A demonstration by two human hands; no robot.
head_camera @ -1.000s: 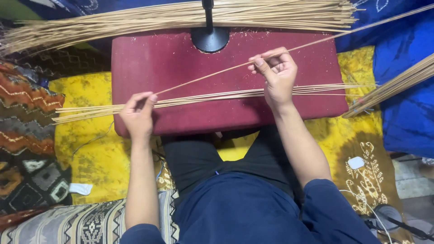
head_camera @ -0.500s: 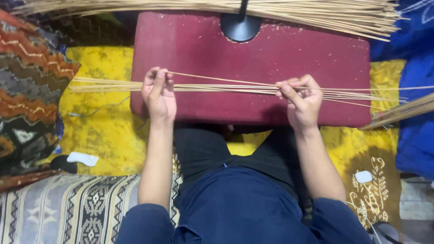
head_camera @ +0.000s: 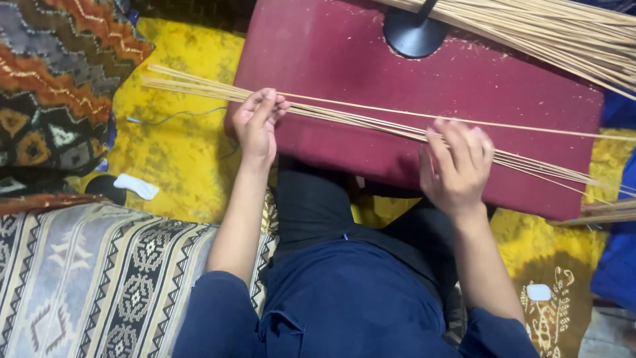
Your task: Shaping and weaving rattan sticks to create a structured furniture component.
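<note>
Left hand (head_camera: 257, 120) pinching one end of thin sticks (head_camera: 371, 120), fingers shut on them. Right hand (head_camera: 456, 164) resting flat on the same sticks, fingers spread, pressing them down on a red tabletop (head_camera: 344, 59). More sticks (head_camera: 563, 33) heaped behind, by a black round base (head_camera: 412, 34). Yellow cloth (head_camera: 179, 152) below.

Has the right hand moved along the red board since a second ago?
Yes. The right hand has come down from the far edge of the red board to its near edge, now resting on the bundle of thin sticks.
</note>
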